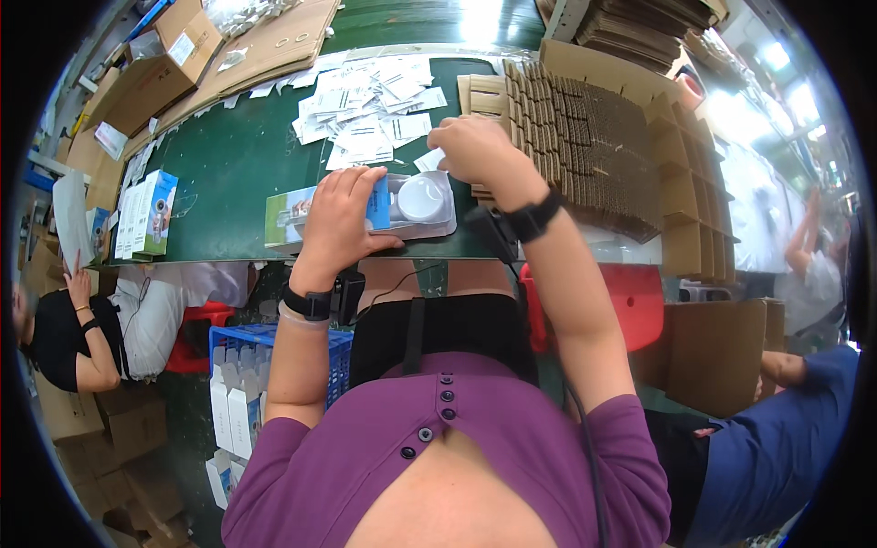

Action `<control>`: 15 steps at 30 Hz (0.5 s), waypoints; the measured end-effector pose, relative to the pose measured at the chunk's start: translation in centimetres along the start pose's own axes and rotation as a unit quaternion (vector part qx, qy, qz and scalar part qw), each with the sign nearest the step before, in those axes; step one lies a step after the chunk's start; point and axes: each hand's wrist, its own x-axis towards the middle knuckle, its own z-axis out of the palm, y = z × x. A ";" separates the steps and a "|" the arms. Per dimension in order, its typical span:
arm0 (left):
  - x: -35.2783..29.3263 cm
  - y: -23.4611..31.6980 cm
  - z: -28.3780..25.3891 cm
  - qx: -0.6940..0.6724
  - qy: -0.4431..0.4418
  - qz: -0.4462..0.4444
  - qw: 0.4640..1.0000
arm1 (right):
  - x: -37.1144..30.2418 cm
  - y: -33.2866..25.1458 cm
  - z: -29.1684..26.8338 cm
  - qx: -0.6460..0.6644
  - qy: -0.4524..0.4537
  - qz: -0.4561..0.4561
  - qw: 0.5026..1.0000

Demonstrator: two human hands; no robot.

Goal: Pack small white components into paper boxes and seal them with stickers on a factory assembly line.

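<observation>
A printed carton (280,219), blue, green and white, lies on the green table with a clear plastic tray (433,226) sticking out of its right end. In the tray sits a round white object (421,198). My left hand (340,215) grips the carton from above, its thumb along the near side. Beyond the tray, my right hand (470,151) is closed with fingertips pressed together; whatever they hold is hidden. A white slip (429,161) lies just below those fingers. Farther off is a loose pile of printed white slips (365,110).
Stacked cardboard dividers (585,155) fill the table's right side. Several upright cartons (146,215) stand at the left. A blue crate (338,352) with white boxes is below the table edge, by a red stool (630,306). Co-workers sit at left (68,338) and right (767,447).
</observation>
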 end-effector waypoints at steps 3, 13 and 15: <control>-0.3 0.0 0.1 0.007 0.008 0.002 1.000 | 1.6 0.5 1.2 -0.097 -0.086 0.033 0.991; -0.5 0.0 -0.1 -0.007 0.011 -0.004 1.000 | 2.7 0.0 1.0 -0.144 -0.115 0.044 0.982; -0.4 0.0 0.0 -0.006 0.018 0.007 1.000 | 2.3 0.0 1.0 -0.126 -0.074 0.068 0.987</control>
